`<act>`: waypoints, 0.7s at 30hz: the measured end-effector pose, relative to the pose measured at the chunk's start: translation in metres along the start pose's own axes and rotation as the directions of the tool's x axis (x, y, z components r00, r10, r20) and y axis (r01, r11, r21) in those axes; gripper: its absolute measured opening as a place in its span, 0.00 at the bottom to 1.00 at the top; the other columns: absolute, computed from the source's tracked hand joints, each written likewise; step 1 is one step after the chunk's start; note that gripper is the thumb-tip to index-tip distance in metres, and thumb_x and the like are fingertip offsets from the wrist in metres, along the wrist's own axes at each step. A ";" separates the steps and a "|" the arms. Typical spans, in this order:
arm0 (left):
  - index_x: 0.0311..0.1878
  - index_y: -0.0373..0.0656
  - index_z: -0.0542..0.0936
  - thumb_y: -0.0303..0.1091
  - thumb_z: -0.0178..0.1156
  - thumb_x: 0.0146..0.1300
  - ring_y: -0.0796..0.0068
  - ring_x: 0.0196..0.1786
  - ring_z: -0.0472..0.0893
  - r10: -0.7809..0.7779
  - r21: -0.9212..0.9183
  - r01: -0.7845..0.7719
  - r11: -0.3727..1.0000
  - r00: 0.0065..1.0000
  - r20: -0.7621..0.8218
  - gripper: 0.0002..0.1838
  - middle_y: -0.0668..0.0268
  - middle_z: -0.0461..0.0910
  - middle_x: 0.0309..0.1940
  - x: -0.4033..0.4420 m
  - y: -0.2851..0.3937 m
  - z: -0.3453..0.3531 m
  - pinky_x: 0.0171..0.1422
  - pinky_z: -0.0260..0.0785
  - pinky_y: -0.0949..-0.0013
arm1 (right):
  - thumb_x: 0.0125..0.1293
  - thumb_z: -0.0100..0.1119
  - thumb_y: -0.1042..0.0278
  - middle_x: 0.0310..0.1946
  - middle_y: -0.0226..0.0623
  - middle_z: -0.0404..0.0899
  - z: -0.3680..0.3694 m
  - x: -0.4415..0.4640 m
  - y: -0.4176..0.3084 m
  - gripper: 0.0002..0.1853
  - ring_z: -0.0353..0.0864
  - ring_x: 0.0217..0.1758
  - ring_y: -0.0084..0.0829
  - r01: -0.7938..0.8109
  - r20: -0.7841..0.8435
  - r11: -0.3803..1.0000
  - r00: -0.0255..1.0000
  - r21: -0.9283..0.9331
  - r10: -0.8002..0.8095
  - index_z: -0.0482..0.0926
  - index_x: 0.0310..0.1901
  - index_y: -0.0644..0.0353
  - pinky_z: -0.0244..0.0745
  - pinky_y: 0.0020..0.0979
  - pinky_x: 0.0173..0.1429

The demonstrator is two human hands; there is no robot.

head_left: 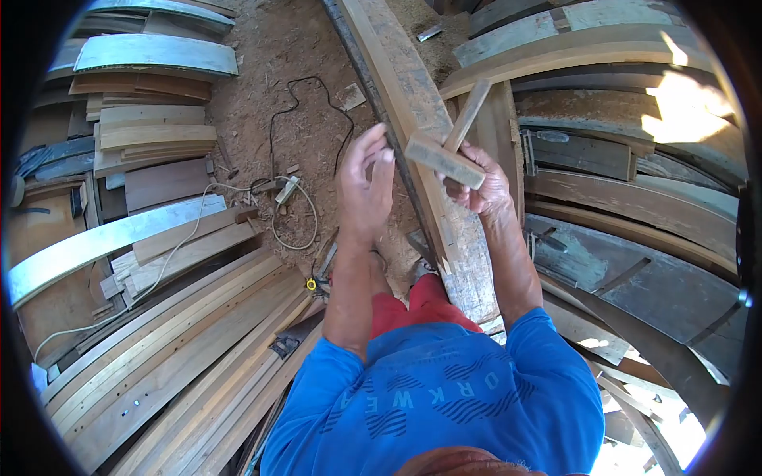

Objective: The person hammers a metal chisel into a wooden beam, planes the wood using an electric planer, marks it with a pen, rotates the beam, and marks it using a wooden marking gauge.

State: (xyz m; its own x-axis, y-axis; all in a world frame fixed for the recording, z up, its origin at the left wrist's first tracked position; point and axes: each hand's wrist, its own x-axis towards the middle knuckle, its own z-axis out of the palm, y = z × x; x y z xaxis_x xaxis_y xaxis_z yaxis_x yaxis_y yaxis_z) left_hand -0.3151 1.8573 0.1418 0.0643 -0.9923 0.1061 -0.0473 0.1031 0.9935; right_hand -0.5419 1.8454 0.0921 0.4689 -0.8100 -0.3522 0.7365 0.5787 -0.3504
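Note:
A wooden marking gauge (444, 159), a block with a stick through it, is held over the long timber beam. My right hand (486, 181) grips the block's right end, with fingers wrapped round it. Left of the block, my left hand (367, 170) is raised with its fingers apart and curved, touching nothing. Beneath both hands runs a long wooden beam (405, 103), lying on a worn plank bench (470, 289).
Stacked boards (159, 135) line the left side, and long planks (159, 341) lie at the lower left. A power strip (286, 190) with cables rests on the shaving-covered floor. More boards (635, 210) and a metal-topped surface (635, 278) stand at the right.

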 end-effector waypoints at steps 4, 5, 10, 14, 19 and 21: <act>0.60 0.33 0.80 0.29 0.62 0.72 0.75 0.51 0.82 -0.164 0.063 0.152 0.986 0.884 0.438 0.16 0.64 0.85 0.49 0.029 0.015 -0.017 0.60 0.74 0.69 | 0.75 0.56 0.45 0.37 0.49 0.84 0.014 -0.008 0.022 0.29 0.86 0.25 0.32 -0.173 0.027 0.984 0.984 -0.047 0.174 0.76 0.58 0.68 0.70 0.21 0.12; 0.59 0.33 0.80 0.29 0.63 0.71 0.77 0.49 0.82 -0.219 0.091 0.203 0.975 0.805 0.551 0.16 0.66 0.85 0.47 0.033 0.014 -0.020 0.57 0.75 0.70 | 0.74 0.55 0.40 0.34 0.46 0.84 0.021 -0.012 0.028 0.30 0.83 0.22 0.28 -0.185 -0.130 0.973 0.977 -0.140 0.167 0.78 0.55 0.67 0.68 0.21 0.12; 0.49 0.33 0.82 0.31 0.69 0.65 0.80 0.41 0.83 -0.362 0.168 0.322 0.932 0.786 0.502 0.13 0.63 0.87 0.37 0.021 -0.001 -0.022 0.46 0.76 0.70 | 0.75 0.52 0.35 0.31 0.39 0.83 0.021 -0.018 0.039 0.33 0.77 0.18 0.23 -0.312 -0.175 0.917 0.946 -0.249 0.274 0.78 0.56 0.64 0.64 0.20 0.11; 0.52 0.38 0.82 0.28 0.67 0.68 0.83 0.42 0.82 -0.398 0.048 0.433 0.900 0.773 0.494 0.11 0.68 0.86 0.41 0.005 -0.015 -0.026 0.48 0.76 0.75 | 0.75 0.51 0.34 0.29 0.35 0.81 0.012 -0.021 0.041 0.33 0.72 0.17 0.19 -0.325 -0.096 0.910 0.946 -0.258 0.311 0.78 0.58 0.62 0.61 0.20 0.13; 0.56 0.37 0.80 0.30 0.68 0.69 0.75 0.50 0.86 -0.302 -0.402 0.492 0.772 0.842 0.448 0.16 0.63 0.87 0.46 -0.015 -0.038 -0.031 0.56 0.79 0.70 | 0.72 0.63 0.46 0.27 0.26 0.77 0.063 -0.046 0.042 0.30 0.71 0.24 0.15 -0.056 -0.109 0.635 0.993 -0.770 -0.044 0.76 0.66 0.60 0.67 0.21 0.29; 0.58 0.38 0.79 0.31 0.69 0.68 0.71 0.54 0.85 -0.190 -0.501 0.400 0.767 0.888 0.418 0.18 0.61 0.86 0.49 -0.023 -0.049 -0.029 0.59 0.79 0.67 | 0.69 0.67 0.48 0.32 0.31 0.80 0.078 -0.051 0.055 0.32 0.74 0.25 0.18 0.117 0.016 0.383 0.967 -0.916 -0.256 0.75 0.66 0.61 0.72 0.25 0.33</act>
State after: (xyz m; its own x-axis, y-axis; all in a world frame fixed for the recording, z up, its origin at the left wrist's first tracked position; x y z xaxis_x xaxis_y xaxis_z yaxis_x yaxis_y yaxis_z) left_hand -0.2853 1.8766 0.0916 -0.3508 -0.9298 -0.1113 0.4888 -0.2832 0.8251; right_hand -0.4873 1.9106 0.1588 0.2724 -0.9326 -0.2368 -0.1101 0.2142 -0.9706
